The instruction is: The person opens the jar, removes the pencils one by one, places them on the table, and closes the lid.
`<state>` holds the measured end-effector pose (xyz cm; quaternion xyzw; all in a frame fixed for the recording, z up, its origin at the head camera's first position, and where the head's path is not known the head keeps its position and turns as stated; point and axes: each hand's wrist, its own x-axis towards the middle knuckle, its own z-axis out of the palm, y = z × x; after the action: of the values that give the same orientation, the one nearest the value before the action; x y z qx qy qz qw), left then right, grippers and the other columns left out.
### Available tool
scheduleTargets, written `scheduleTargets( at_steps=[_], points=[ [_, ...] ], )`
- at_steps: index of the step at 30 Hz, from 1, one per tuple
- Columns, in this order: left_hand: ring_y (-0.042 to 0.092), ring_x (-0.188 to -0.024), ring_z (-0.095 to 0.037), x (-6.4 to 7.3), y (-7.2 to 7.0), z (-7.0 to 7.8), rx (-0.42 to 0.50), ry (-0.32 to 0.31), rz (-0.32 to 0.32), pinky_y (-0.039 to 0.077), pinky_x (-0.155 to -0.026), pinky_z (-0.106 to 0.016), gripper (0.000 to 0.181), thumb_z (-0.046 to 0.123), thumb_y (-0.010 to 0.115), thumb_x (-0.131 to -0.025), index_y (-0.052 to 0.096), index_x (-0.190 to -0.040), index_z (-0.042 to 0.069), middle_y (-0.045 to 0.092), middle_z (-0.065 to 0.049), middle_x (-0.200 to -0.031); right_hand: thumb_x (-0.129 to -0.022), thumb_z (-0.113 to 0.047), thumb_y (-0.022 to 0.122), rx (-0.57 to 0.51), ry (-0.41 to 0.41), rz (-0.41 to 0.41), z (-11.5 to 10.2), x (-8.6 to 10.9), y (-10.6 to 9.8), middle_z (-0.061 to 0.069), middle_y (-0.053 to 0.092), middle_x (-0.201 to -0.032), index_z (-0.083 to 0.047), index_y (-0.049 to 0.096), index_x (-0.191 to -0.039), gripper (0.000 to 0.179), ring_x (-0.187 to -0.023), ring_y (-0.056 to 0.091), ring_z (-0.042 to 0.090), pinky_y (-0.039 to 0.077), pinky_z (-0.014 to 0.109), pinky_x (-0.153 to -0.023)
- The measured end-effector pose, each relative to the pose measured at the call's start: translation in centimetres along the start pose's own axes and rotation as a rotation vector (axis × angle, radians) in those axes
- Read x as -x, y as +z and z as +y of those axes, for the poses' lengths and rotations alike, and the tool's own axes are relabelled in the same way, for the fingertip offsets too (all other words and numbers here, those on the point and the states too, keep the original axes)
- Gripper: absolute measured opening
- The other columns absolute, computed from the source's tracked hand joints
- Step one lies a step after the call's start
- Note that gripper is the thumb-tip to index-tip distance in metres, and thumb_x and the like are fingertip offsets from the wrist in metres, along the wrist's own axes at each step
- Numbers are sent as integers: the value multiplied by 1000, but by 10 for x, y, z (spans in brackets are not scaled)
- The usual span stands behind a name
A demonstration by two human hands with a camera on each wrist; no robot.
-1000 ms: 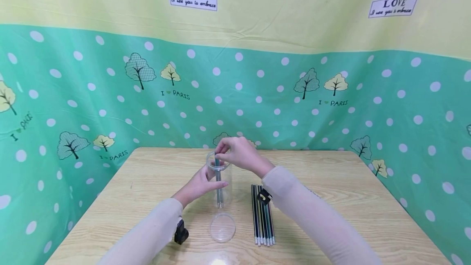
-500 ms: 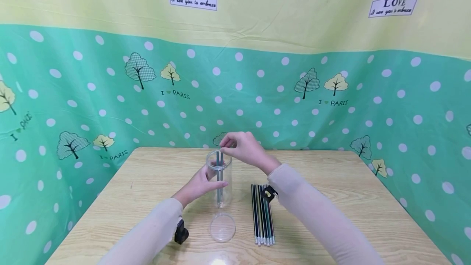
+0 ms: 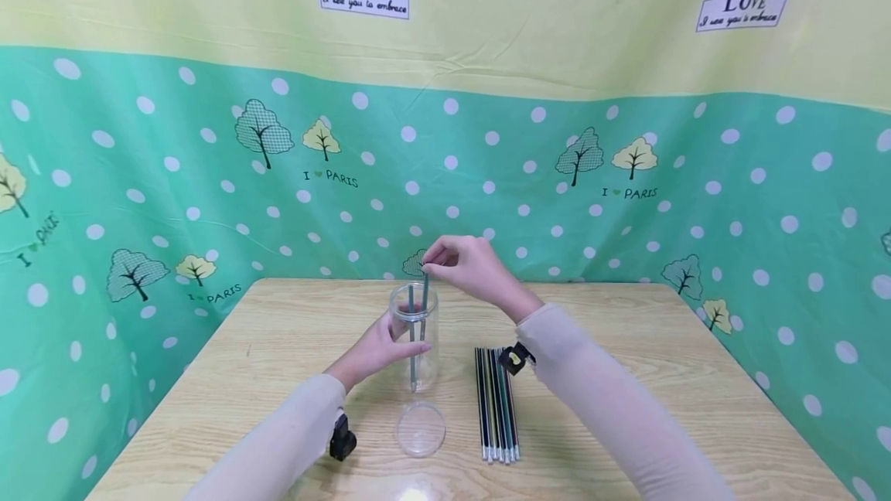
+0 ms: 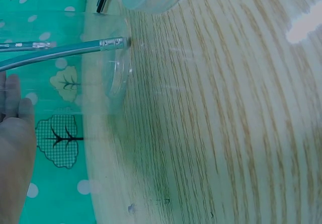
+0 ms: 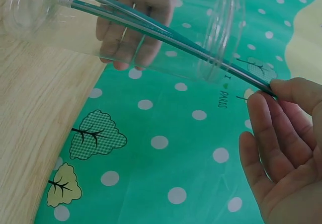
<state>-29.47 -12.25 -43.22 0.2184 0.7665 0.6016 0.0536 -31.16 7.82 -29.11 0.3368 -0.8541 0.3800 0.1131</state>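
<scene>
A clear jar (image 3: 433, 358) stands upright on the table, its mouth uncovered. My left hand (image 3: 376, 348) grips its side, fingers behind and thumb across the front. Above the rim, my right hand (image 3: 469, 273) pinches the top of a dark green pencil (image 3: 425, 288) between thumb and fingertips. That pencil's lower part is inside the jar, its metal-ferrule end raised off the bottom. A second green pencil (image 3: 411, 300) leans inside the jar, its ferrule end (image 4: 111, 44) down at the base. In the right wrist view, the fingers of my left hand (image 5: 133, 32) show through the jar wall.
A round clear lid (image 3: 421, 430) lies in front of the jar. Several dark pencils (image 3: 497, 416) lie side by side to its right, ferrule ends toward me. The wooden table (image 3: 313, 300) meets a green and yellow curtain (image 3: 452, 176) at its back edge.
My right hand has risen and shifted right, drawing one pencil partly up out of the jar and away from the other. The left hand and jar have stayed put.
</scene>
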Motion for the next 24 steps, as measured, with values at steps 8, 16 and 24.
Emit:
scheduleTargets(
  at_steps=[8, 16, 24],
  points=[
    [32, -129, -18, -1, 0, -1, 5, 30, 1, 22, -106, -46, 64, 23, 75, -76, 41, -130, 24, 45, 4, -134, -82, -21, 69, -100, 24, 35, -1, 0, -12, -7, 64, -78, -16, 66, -88, 8, -71, 62, 14, 52, 25, -63],
    [32, -129, -17, -1, 0, -2, -1, 6, 2, 21, -106, -46, 64, 26, 75, -76, 41, -130, 26, 44, 6, -135, -82, -21, 69, -153, 35, 70, -3, 1, -24, -4, 65, -80, -15, 66, -91, 11, -72, 63, 16, 52, 27, -65],
    [32, -129, -19, -1, 0, -1, 8, -3, 8, 19, -106, -47, 69, 27, 78, -72, 42, -130, 24, 46, 2, -135, -84, -14, 67, -253, 21, 116, -22, 7, -43, 7, 66, -83, -5, 64, -95, 14, -71, 64, 17, 53, 32, -70]
  ],
)
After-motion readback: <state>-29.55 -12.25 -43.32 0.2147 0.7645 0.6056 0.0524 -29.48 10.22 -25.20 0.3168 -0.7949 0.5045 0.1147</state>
